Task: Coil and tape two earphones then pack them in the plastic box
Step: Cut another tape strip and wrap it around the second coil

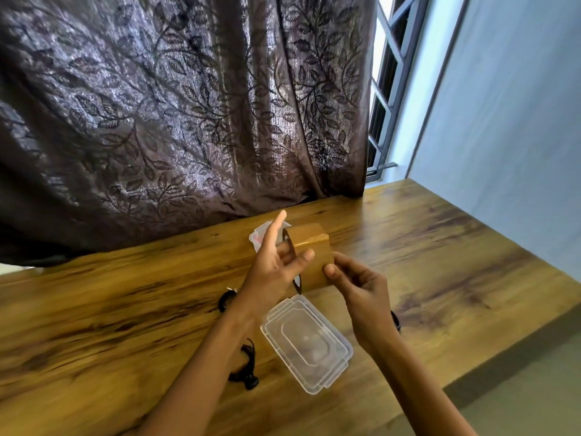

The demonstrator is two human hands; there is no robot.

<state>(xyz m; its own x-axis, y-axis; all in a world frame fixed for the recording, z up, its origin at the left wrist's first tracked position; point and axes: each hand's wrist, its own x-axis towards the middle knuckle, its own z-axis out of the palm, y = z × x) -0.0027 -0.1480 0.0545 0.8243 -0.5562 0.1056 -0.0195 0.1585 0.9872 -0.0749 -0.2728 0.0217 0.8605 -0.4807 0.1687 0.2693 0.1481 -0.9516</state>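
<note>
The left hand (276,272) grips the brown tape roll (314,275), fingers through its core, thumb on its outer face, forefinger sticking up. The right hand (358,287) pinches the roll's near edge. Both hold it above the counter (440,247). The clear plastic lid (306,341) lies just beneath the hands. The plastic box (256,237) peeks out behind the left hand. A black earphone (224,300) lies beside the left wrist, and a second earphone (246,369) lies nearer, by the forearm.

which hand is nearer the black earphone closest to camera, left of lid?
Left. The left hand holds the brown tape roll just beyond and right of the black earphone; the right hand pinches the roll's other side, farther right, past the clear plastic lid.
</note>
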